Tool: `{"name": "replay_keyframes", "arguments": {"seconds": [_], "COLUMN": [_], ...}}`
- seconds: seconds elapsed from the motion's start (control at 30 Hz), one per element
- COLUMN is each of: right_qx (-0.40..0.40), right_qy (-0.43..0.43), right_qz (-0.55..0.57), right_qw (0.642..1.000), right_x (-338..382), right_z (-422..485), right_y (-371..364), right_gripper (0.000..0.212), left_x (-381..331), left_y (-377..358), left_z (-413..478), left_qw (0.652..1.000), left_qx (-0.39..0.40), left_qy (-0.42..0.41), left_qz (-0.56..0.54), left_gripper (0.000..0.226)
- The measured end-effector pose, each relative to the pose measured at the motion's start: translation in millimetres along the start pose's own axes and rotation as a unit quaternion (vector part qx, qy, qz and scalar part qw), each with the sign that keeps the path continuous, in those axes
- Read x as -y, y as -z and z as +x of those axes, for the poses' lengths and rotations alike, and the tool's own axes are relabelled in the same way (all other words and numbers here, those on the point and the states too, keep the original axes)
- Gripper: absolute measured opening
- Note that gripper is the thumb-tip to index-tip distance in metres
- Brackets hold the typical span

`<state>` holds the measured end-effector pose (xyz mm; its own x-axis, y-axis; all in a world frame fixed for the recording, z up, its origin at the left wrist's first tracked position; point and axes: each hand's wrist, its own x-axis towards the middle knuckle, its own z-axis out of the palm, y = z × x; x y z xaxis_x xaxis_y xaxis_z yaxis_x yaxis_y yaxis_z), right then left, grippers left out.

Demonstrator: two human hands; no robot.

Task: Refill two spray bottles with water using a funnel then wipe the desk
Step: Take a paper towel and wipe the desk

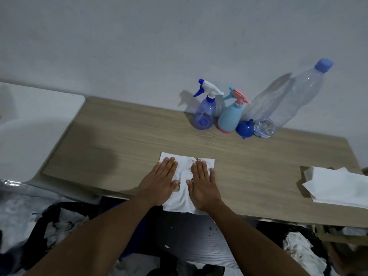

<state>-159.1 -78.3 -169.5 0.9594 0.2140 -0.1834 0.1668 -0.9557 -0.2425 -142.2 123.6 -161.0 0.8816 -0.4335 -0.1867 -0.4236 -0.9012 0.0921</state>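
Note:
A white paper towel (185, 198) lies flat at the front edge of the wooden desk (127, 140), its near end hanging over the edge. My left hand (161, 181) and my right hand (203, 184) press flat on it side by side, fingers straight. At the back of the desk, against the wall, stand a clear blue spray bottle (205, 111) with a white and blue trigger and a light blue spray bottle (231, 114) with a pink trigger. A blue funnel (245, 128) lies on its side beside them. A large clear water bottle (294, 98) with a blue cap stands to the right.
A stack of white paper towels (336, 188) lies at the desk's right front corner. A white surface (29, 124) adjoins the desk on the left. Below the desk edge are black bins holding crumpled paper (298, 248).

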Motion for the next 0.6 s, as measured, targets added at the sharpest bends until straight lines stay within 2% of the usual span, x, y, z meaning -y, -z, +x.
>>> {"name": "replay_keyframes", "arguments": {"seconds": [0.07,0.13,0.2,0.3,0.37,0.47,0.6], "right_qx": [0.002,-0.027,-0.039,-0.054,-0.028,0.061,0.043], "right_qy": [0.014,0.014,0.012,0.034,0.073,0.112,0.129], "right_qz": [0.104,0.243,0.311,0.246,0.163,0.086,0.077], "right_qw": [0.995,0.97,0.949,0.967,0.983,0.988,0.988], "right_x": [-6,-11,-16,-26,-35,-44,-29], "right_z": [-2,-5,-10,-19,-25,-30,-27], "right_y": [8,23,36,45,48,47,41], "right_gripper": [0.068,0.06,0.058,0.069,0.087,0.11,0.104], "left_x": [1,-1,-2,-4,-2,2,-5], "left_y": [3,12,21,25,19,9,14], "left_z": [-1,-1,-1,-6,-9,-14,-21], "left_qw": [1.0,0.996,0.989,0.985,0.989,0.989,0.982], "left_qx": [-0.018,-0.045,-0.073,-0.092,-0.043,0.034,0.018], "left_qy": [0.001,0.01,0.011,-0.012,-0.036,-0.053,-0.035], "left_qz": [-0.025,-0.076,-0.127,-0.145,-0.136,-0.136,-0.186], "left_gripper": [0.067,0.071,0.068,0.079,0.099,0.12,0.119]}}
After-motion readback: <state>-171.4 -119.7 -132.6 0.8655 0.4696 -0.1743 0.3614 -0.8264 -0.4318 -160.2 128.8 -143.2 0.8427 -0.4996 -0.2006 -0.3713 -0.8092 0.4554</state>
